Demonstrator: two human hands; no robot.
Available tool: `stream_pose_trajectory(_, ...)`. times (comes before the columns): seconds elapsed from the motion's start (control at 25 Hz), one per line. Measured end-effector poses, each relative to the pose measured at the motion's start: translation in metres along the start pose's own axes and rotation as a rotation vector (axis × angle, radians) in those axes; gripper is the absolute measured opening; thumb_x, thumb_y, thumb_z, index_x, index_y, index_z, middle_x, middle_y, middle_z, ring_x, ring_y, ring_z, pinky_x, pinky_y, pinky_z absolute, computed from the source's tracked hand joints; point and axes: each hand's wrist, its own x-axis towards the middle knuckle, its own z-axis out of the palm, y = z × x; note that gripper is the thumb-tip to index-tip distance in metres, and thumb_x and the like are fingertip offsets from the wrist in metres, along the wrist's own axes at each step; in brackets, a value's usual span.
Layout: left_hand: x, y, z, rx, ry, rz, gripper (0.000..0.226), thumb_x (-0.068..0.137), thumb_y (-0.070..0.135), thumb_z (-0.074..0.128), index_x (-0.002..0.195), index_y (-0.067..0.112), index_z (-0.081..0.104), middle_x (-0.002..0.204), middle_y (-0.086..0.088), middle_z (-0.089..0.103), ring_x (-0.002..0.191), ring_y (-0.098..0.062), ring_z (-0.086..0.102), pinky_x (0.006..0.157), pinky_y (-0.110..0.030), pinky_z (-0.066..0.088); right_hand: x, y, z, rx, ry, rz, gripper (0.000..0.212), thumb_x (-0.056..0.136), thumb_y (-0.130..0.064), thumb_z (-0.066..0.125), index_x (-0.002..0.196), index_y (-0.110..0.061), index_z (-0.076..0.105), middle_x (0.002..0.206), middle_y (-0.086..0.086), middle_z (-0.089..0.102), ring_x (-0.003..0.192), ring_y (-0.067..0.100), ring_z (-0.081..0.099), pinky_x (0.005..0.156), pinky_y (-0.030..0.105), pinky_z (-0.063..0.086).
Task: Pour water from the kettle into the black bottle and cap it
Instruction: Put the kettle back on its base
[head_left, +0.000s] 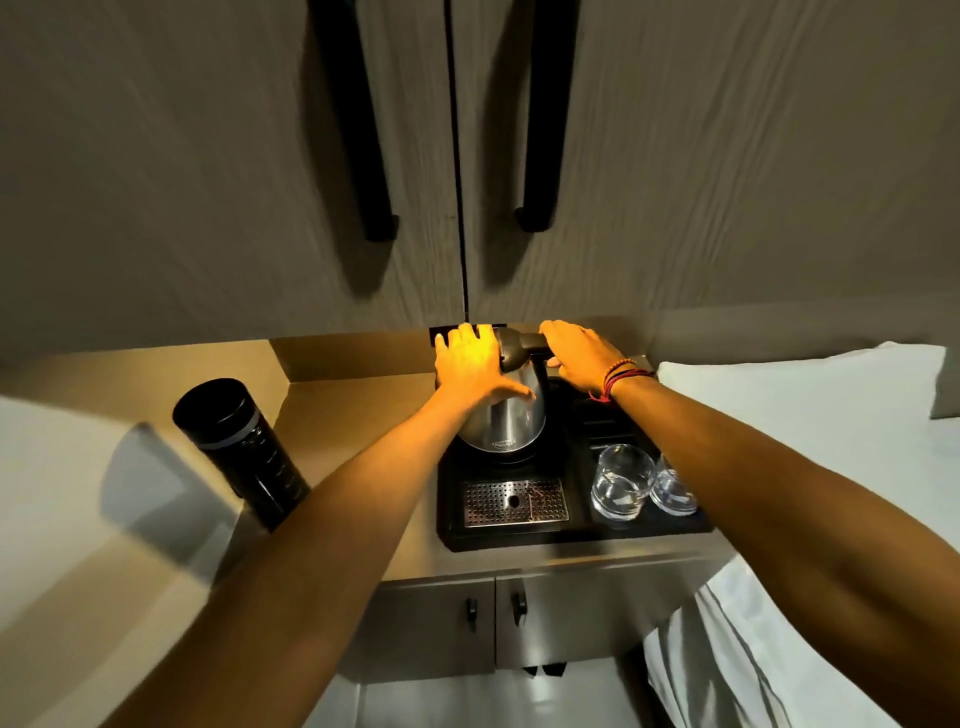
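Wood-grain cupboard doors (208, 182) with long matte black bar handles (358, 119) fill the background above a small beige worktop (332, 415) lit by warm yellow light. On it sits a black plastic tray (576, 530), and the kettle (506, 415) stands at the tray's far end: a rounded, brushed stainless-steel body with a dark matte lid and handle, and a small oval logo low on its front that is too small to read. The left hand (467, 364) lies flat and spread against the kettle's upper left side, fingers extended, palm touching the lid edge and steel wall rather than closing around anything. The right hand (576, 358) has its grip curled closed around the dark handle at the kettle's top right; red and dark thread bracelets (621, 376) circle that wrist. Nearer than both hands, a perforated metal drip grate (511, 501) is set into the tray, and below the right hand two clear, smooth glass tumblers (623, 488) stand side by side, touching or nearly so. Well to the left of the left hand, the black bottle (241, 447) stands on the worktop, cylindrical and glossy, with a pale ring below its upper section; whether a cap is on cannot be told. White bedding (831, 415) lies right of the right arm, and grey cabinet doors (545, 618) with small black pulls sit below the worktop.
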Motion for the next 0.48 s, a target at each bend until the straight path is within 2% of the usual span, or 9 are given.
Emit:
stream_pose_trajectory(0.24, 0.000, 0.013, 0.010, 0.038, -0.006, 0.037, 0.117, 0.054, 0.084, 0.072, 0.135, 0.006, 0.040, 0.132, -0.016, 0.053, 0.128, -0.034, 0.047, 0.115, -0.053, 0.027, -0.009, 0.017, 0.007, -0.020, -0.009, -0.005, 0.024, 0.086, -0.006, 0.057, 0.109, -0.008, 0.049, 0.111, 0.017, 0.060, 0.102, 0.037, 0.061, 0.079, 0.043, 0.048)
stream_pose_trajectory(0.4, 0.000, 0.008, 0.014, 0.025, 0.000, 0.029, 0.125, 0.055, 0.086, 0.069, 0.144, 0.006, 0.034, 0.138, -0.015, 0.051, 0.131, -0.034, 0.046, 0.115, -0.059, 0.024, -0.009, 0.017, 0.011, 0.025, -0.002, 0.010, 0.026, 0.087, -0.007, 0.055, 0.112, -0.008, 0.048, 0.114, 0.017, 0.058, 0.103, 0.036, 0.060, 0.077, 0.040, 0.047)
stream_pose_trajectory(0.48, -0.005, 0.005, 0.017, 0.010, 0.011, 0.029, 0.129, 0.058, 0.086, 0.066, 0.150, 0.005, 0.026, 0.143, -0.015, 0.047, 0.134, -0.034, 0.043, 0.115, -0.063, 0.022, -0.010, 0.018, 0.015, 0.061, 0.017, 0.059, 0.039, 0.088, -0.013, 0.055, 0.125, -0.008, 0.043, 0.129, 0.016, 0.053, 0.116, 0.036, 0.056, 0.085, 0.043, 0.049)
